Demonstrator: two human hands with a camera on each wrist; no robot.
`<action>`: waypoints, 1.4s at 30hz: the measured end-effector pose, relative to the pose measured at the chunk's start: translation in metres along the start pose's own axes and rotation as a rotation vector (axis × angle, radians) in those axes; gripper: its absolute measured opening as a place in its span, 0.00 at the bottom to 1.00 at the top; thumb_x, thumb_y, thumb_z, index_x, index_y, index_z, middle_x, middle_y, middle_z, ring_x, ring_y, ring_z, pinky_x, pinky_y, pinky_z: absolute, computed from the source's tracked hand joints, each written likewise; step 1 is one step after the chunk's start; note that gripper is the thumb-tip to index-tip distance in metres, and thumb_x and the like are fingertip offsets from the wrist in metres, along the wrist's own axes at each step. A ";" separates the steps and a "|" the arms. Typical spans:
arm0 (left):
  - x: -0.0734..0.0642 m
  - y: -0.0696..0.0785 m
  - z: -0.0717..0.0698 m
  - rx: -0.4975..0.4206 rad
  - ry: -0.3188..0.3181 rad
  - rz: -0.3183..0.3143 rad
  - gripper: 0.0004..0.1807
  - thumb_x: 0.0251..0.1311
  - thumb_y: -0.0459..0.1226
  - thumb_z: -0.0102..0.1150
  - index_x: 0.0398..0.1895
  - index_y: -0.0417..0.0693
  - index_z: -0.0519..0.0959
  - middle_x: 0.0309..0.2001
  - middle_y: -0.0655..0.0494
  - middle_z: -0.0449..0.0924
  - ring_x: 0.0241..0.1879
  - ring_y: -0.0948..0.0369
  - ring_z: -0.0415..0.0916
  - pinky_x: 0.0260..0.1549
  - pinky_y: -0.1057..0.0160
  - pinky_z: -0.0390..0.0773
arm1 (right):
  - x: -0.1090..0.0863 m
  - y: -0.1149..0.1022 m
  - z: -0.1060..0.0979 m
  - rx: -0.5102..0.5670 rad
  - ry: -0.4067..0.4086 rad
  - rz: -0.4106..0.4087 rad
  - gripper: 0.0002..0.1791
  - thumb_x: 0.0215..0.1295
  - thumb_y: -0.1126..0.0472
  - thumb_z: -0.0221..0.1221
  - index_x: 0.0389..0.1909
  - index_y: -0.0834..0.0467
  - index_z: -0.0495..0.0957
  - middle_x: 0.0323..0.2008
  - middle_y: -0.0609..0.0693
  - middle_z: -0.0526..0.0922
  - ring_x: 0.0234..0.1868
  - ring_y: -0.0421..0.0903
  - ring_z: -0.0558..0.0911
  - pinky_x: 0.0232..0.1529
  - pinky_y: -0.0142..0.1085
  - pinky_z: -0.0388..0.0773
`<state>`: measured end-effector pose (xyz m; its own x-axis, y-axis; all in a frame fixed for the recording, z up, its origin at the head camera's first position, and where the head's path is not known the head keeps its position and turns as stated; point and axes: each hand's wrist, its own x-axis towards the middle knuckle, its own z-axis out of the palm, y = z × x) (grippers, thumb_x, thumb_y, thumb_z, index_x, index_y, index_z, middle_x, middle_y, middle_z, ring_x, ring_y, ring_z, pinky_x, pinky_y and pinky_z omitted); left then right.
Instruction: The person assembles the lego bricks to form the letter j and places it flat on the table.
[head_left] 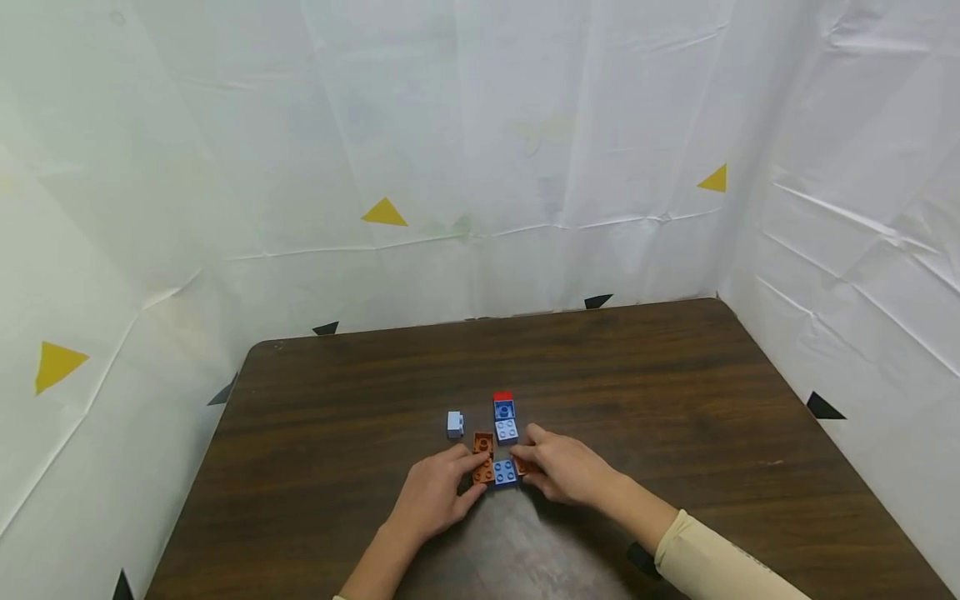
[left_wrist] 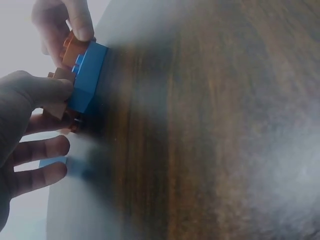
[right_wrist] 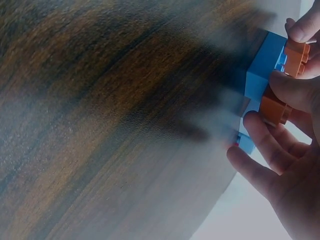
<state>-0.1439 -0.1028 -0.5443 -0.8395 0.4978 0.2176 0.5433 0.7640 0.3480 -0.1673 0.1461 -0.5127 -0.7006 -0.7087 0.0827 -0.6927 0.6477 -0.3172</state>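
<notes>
1. Clock directions are taken from the head view, around the middle blue block [head_left: 504, 472], which sits on the dark table [head_left: 337, 400] between the two hands, studs up.
2. The left hand [head_left: 435, 492], at 8 o'clock, pinches the left orange block [head_left: 482, 475] between thumb and finger; that block lies at 9 o'clock, right beside the blue studs.
3. The right hand [head_left: 566, 468], at 3 o'clock, pinches the right orange block [right_wrist: 272, 106] at the other end of the blue one. Both orange blocks also have their studs up.
4. The step in hand appears to be lining up or joining these three blocks. Whether the orange pair is locked onto the blue block or only held against it, I cannot tell.
5. If they are loose, the next move calls for keeping them square and pressing evenly; if locked, for easing off both pinches without tipping the group.
6. At 11 o'clock, close to the left fingers, lies a hollow-up orange block [head_left: 483, 442]. At 12 stands a pale blue block [head_left: 506, 431], then a hollow-up blue block [head_left: 504, 410] and a red block [head_left: 502, 396] farther out.
7. Between 10 and 11, apart from the rest, a light block [head_left: 454, 425] lies sideways, studs toward 3 o'clock; using it would call for turning it upright.
</notes>
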 end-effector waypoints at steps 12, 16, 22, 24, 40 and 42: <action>0.004 0.010 -0.002 0.145 0.019 0.033 0.23 0.56 0.50 0.68 0.54 0.54 0.83 0.38 0.62 0.77 0.26 0.67 0.69 0.25 0.63 0.74 | -0.002 0.001 -0.001 -0.004 0.012 -0.008 0.22 0.62 0.58 0.67 0.57 0.56 0.81 0.34 0.43 0.66 0.26 0.36 0.68 0.25 0.29 0.67; 0.005 0.015 0.000 0.223 0.012 0.040 0.23 0.56 0.49 0.67 0.54 0.53 0.83 0.39 0.59 0.77 0.30 0.64 0.74 0.26 0.61 0.76 | -0.002 0.002 0.000 -0.009 0.011 -0.008 0.22 0.62 0.58 0.67 0.57 0.56 0.81 0.34 0.43 0.66 0.26 0.36 0.68 0.25 0.29 0.67; 0.007 0.019 0.001 0.249 -0.035 -0.003 0.22 0.59 0.49 0.65 0.55 0.52 0.82 0.41 0.57 0.76 0.34 0.61 0.77 0.28 0.59 0.77 | -0.001 0.003 0.001 -0.006 0.011 -0.005 0.22 0.62 0.58 0.67 0.57 0.56 0.81 0.34 0.43 0.66 0.26 0.36 0.68 0.25 0.29 0.67; 0.008 0.019 0.002 0.245 -0.049 -0.014 0.22 0.59 0.49 0.65 0.55 0.52 0.81 0.42 0.57 0.76 0.34 0.61 0.76 0.28 0.59 0.77 | -0.001 0.004 0.000 -0.005 0.009 -0.004 0.22 0.62 0.58 0.67 0.57 0.56 0.81 0.33 0.43 0.66 0.26 0.36 0.68 0.25 0.29 0.67; 0.014 0.016 0.014 0.199 -0.043 -0.022 0.22 0.57 0.51 0.67 0.49 0.50 0.79 0.41 0.57 0.75 0.35 0.62 0.72 0.28 0.60 0.75 | -0.002 0.005 -0.001 0.016 0.009 -0.006 0.22 0.62 0.58 0.67 0.57 0.57 0.81 0.33 0.43 0.65 0.26 0.36 0.68 0.25 0.28 0.67; 0.014 0.015 0.013 0.200 -0.047 -0.019 0.22 0.57 0.51 0.67 0.49 0.50 0.80 0.41 0.57 0.75 0.35 0.62 0.73 0.29 0.60 0.76 | -0.001 0.005 -0.002 0.025 -0.005 -0.001 0.23 0.62 0.57 0.66 0.58 0.57 0.80 0.34 0.43 0.65 0.26 0.36 0.68 0.25 0.29 0.67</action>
<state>-0.1471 -0.0793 -0.5482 -0.8507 0.4979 0.1684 0.5222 0.8371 0.1629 -0.1700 0.1507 -0.5129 -0.6991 -0.7107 0.0784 -0.6888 0.6400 -0.3404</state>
